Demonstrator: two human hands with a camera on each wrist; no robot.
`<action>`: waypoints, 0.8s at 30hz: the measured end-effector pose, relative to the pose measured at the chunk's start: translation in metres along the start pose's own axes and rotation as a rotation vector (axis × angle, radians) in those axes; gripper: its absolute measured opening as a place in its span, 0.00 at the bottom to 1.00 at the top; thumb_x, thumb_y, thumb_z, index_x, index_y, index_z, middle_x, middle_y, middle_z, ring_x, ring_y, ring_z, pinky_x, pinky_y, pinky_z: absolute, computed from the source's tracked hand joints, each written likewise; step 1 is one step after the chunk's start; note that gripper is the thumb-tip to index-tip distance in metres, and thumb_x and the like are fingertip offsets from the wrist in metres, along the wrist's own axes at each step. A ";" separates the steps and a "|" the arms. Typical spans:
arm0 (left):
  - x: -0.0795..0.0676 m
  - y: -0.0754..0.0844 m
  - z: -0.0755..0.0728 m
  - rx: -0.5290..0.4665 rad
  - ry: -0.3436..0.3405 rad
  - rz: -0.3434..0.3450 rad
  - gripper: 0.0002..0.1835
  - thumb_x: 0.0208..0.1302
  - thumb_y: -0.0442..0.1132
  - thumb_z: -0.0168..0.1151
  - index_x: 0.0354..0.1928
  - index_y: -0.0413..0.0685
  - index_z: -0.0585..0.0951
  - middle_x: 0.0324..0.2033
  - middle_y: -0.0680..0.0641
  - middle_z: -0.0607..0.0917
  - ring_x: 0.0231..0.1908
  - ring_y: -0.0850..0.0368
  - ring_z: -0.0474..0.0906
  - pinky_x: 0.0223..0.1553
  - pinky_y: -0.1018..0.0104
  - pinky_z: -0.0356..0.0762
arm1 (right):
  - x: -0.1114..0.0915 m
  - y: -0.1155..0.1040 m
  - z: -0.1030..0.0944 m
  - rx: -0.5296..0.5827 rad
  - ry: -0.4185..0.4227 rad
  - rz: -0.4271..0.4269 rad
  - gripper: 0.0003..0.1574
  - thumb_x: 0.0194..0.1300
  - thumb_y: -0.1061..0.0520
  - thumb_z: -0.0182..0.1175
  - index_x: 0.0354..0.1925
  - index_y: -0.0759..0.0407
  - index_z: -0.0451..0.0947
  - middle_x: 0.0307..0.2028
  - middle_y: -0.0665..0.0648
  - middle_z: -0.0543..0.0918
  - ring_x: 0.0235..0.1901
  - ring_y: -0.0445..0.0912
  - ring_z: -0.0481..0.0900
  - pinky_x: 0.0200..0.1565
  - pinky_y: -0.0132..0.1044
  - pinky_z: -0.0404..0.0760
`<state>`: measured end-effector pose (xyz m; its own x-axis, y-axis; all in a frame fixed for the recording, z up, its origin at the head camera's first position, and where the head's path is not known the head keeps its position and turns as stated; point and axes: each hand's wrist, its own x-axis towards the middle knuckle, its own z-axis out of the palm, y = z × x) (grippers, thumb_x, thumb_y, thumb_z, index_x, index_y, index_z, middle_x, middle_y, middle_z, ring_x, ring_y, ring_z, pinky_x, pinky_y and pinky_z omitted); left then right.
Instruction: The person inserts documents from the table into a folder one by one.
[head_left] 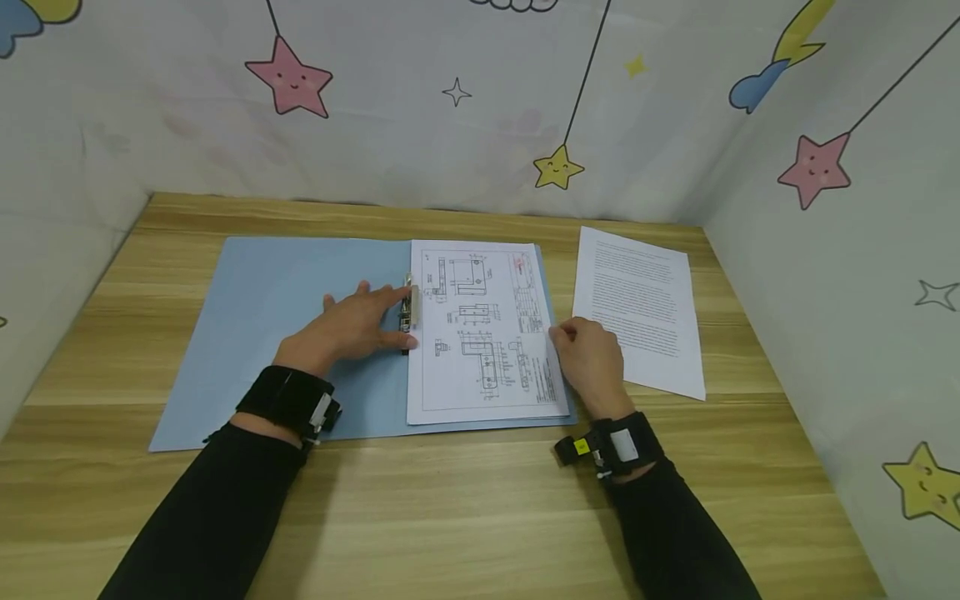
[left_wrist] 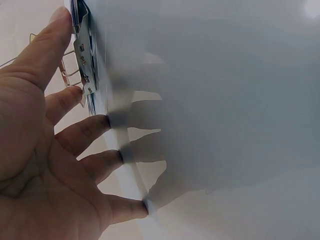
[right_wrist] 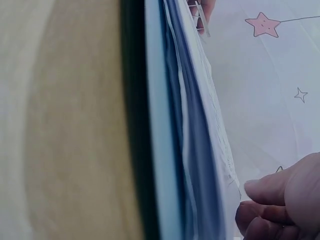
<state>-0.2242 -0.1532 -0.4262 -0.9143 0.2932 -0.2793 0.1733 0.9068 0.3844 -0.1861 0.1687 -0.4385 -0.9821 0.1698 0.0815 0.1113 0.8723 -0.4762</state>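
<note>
A blue folder (head_left: 277, 283) lies spread out on the table, with a metal clip (head_left: 414, 310) along its middle fold. On its right half is a stack of paper topped by a sheet with technical drawings (head_left: 442, 392). My left hand (head_left: 348, 327) has its fingers spread, the thumb and index finger touching the two ends of the clip. The other left fingertips rest on the folder's left cover (left_wrist: 240, 125). With thumb and curled fingers, my right hand (head_left: 594, 362) pinches the right edge of the drawing sheet. The paper edges (right_wrist: 195, 130) show side-on in the right wrist view.
A sheet of printed text (head_left: 637, 287) lies to the right of the folder, close to my right hand. The wooden table (head_left: 450, 517) meets a white wall covering (head_left: 405, 158) with cartoon stars at the back and sides.
</note>
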 end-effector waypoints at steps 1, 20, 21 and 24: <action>0.000 0.000 0.000 0.000 0.001 0.000 0.52 0.37 0.72 0.56 0.67 0.67 0.51 0.69 0.42 0.55 0.67 0.36 0.38 0.56 0.21 0.35 | 0.000 0.000 0.000 -0.003 -0.010 -0.005 0.20 0.59 0.46 0.52 0.39 0.57 0.81 0.28 0.55 0.84 0.22 0.45 0.76 0.21 0.38 0.73; 0.000 0.002 0.002 0.003 0.003 0.002 0.52 0.37 0.71 0.57 0.68 0.65 0.52 0.69 0.41 0.55 0.67 0.36 0.38 0.55 0.20 0.35 | 0.011 0.022 -0.008 -0.056 0.005 -0.063 0.20 0.59 0.46 0.53 0.40 0.57 0.80 0.30 0.56 0.85 0.26 0.46 0.76 0.27 0.41 0.75; 0.000 0.002 0.002 0.007 0.007 0.003 0.52 0.37 0.71 0.57 0.68 0.65 0.52 0.69 0.41 0.55 0.67 0.35 0.38 0.55 0.20 0.35 | 0.013 0.025 -0.011 -0.068 0.007 -0.059 0.20 0.59 0.46 0.53 0.41 0.58 0.80 0.30 0.57 0.85 0.26 0.47 0.76 0.27 0.42 0.75; -0.001 0.002 0.001 0.018 0.008 0.001 0.52 0.38 0.71 0.57 0.68 0.65 0.52 0.69 0.41 0.55 0.67 0.35 0.38 0.55 0.20 0.35 | 0.017 0.038 -0.019 -0.106 -0.018 -0.033 0.24 0.59 0.46 0.51 0.46 0.61 0.77 0.34 0.61 0.85 0.30 0.50 0.78 0.28 0.46 0.77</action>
<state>-0.2226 -0.1510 -0.4264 -0.9172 0.2916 -0.2716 0.1806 0.9117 0.3691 -0.1959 0.2136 -0.4388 -0.9880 0.1326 0.0798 0.0931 0.9212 -0.3777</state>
